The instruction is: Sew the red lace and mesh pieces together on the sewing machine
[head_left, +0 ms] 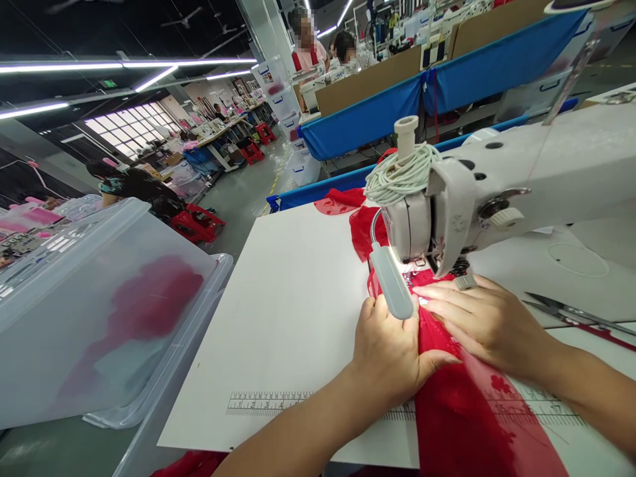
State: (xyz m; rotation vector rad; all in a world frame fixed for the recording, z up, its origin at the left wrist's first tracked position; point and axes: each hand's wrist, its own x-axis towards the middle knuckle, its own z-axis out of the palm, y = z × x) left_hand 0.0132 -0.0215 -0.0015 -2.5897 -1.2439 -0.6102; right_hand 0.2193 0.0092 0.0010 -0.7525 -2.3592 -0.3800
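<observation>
Sheer red fabric (447,411) with a floral pattern runs beneath the needle area of a white sewing machine (556,165) and hangs over the table's near edge. My left hand (387,351) is at the fabric's left edge, fingers curled on it and partly hidden by a small grey lamp (392,281); its thumb reaches across the cloth. Flat on the fabric's right side lies my right hand (481,321), its outstretched fingertips close to the presser foot (410,278). More red cloth (365,232) bunches behind the needle.
Black-bladed scissors (581,315) lie right of my right hand. A printed ruler (268,403) crosses the white table (278,298). At left stands a translucent bin (124,318) with red contents. Blue cloth troughs (362,126) and other people are beyond.
</observation>
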